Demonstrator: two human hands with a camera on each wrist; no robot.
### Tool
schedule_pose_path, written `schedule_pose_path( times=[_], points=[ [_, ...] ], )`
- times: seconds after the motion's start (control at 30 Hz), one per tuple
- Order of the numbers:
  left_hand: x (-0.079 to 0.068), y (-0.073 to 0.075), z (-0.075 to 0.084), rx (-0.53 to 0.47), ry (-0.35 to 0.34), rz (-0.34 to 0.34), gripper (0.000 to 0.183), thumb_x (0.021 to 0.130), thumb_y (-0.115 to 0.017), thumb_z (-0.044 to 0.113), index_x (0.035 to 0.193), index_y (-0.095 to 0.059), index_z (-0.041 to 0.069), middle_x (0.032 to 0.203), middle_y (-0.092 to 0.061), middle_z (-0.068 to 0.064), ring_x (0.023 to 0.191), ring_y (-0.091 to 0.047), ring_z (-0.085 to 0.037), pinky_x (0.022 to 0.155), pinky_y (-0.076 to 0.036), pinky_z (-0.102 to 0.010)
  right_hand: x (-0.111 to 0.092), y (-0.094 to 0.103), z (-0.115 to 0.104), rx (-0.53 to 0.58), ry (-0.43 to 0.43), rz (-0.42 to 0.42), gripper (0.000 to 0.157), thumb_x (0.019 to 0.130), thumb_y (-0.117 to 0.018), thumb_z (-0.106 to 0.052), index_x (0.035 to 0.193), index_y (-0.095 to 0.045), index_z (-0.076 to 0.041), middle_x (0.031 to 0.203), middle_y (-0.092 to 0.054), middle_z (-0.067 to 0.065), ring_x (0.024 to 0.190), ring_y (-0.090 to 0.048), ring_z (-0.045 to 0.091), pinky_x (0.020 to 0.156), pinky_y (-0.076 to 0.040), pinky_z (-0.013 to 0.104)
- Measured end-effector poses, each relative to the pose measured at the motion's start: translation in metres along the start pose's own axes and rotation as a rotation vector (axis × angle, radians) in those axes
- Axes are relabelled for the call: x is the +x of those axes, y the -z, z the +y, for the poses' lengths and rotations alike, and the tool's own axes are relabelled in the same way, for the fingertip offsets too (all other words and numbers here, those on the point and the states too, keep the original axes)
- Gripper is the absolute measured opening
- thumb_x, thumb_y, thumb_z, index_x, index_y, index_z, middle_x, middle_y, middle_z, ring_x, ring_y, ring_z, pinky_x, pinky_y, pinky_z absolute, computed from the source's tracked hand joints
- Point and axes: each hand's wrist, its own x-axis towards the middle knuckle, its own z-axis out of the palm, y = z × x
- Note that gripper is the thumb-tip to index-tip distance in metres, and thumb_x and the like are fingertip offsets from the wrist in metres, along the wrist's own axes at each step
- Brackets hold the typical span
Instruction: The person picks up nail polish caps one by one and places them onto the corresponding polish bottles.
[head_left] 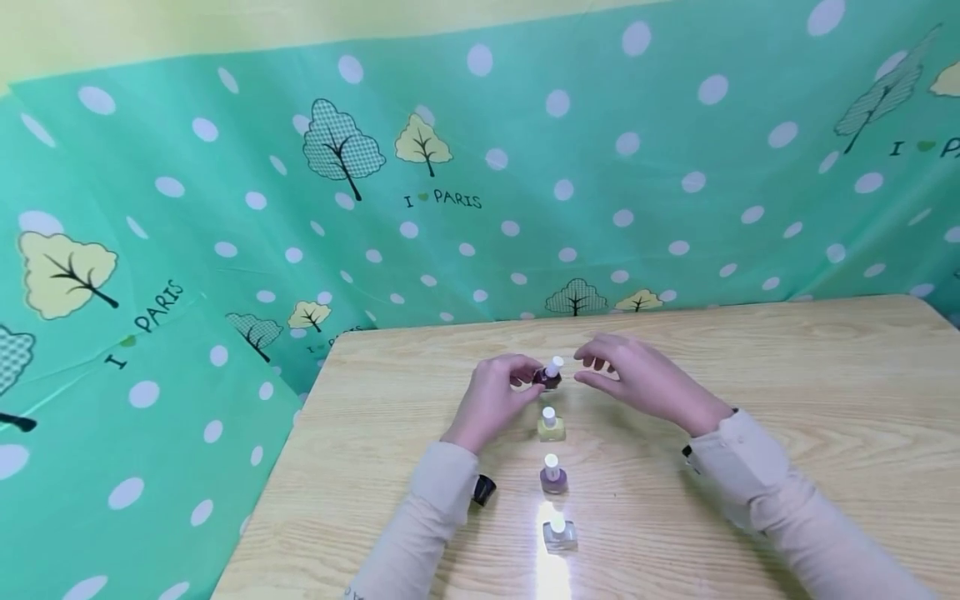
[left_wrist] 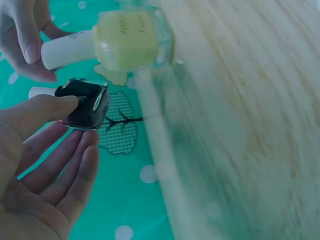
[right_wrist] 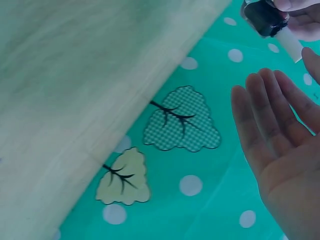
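Between thumb and fingers, my left hand [head_left: 495, 398] pinches a dark nail polish bottle [head_left: 548, 379] with a white cap. The bottle tilts a little, cap toward the upper right, in the head view. Just to its right is my right hand [head_left: 645, 379], fingers loosely bent, apart from the cap. In the right wrist view this palm [right_wrist: 287, 145] holds nothing. A yellow nail polish bottle [head_left: 551, 429] stands nearest to the left hand. Nearer to me, in a line, are a purple nail polish bottle [head_left: 553, 480] and a clear, pale one [head_left: 559, 537].
A small black object [head_left: 484, 489] lies beside the left sleeve, partly hidden by it. The wooden table [head_left: 840, 392] ends at the back against a green dotted cloth [head_left: 525, 242] with printed trees. Glare falls around the clear bottle.
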Motion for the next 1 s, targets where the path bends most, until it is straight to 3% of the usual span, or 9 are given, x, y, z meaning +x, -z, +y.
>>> schedule_pose_path(
  times=[0.4, 0.67, 0.87, 1.0],
  points=[
    [0.005, -0.006, -0.012, -0.058, 0.121, -0.110, 0.025, 0.085, -0.077, 0.008, 0.109, -0.072, 0.006, 0.100, -0.074, -0.006, 0.086, -0.069, -0.010, 0.077, -0.055, -0.017, -0.024, -0.008, 0.019, 0.004, -0.045, -0.055, 0.029, 0.100, -0.060, -0.028, 0.119, -0.067, -0.007, 0.109, -0.068, 0.003, 0.100, -0.065, 0.020, 0.089, -0.056, 0.044],
    [-0.001, 0.001, -0.026, -0.112, 0.202, -0.092, 0.021, 0.084, -0.077, 0.003, 0.104, -0.071, 0.002, 0.097, -0.074, -0.009, 0.085, -0.070, -0.016, 0.077, -0.057, -0.021, -0.025, -0.015, 0.016, 0.027, -0.015, -0.079, 0.036, 0.101, -0.057, -0.034, 0.121, -0.066, -0.005, 0.116, -0.068, 0.007, 0.110, -0.064, 0.025, 0.095, -0.053, 0.047],
    [-0.001, 0.001, -0.026, -0.110, 0.197, -0.120, 0.023, 0.085, -0.076, 0.004, 0.107, -0.070, 0.002, 0.097, -0.073, -0.008, 0.087, -0.069, -0.017, 0.080, -0.057, -0.023, -0.031, -0.015, 0.015, -0.019, -0.045, -0.107, 0.037, 0.100, -0.059, -0.033, 0.122, -0.066, -0.004, 0.118, -0.066, 0.007, 0.111, -0.062, 0.025, 0.096, -0.052, 0.046],
    [-0.002, 0.004, -0.022, -0.068, 0.206, -0.119, 0.029, 0.086, -0.076, 0.010, 0.113, -0.069, 0.005, 0.104, -0.072, -0.009, 0.097, -0.068, -0.021, 0.089, -0.056, -0.032, -0.035, -0.009, 0.016, -0.030, -0.047, -0.115, 0.042, 0.100, -0.057, -0.037, 0.126, -0.063, -0.004, 0.121, -0.065, 0.009, 0.113, -0.062, 0.027, 0.098, -0.052, 0.048]
  ],
)
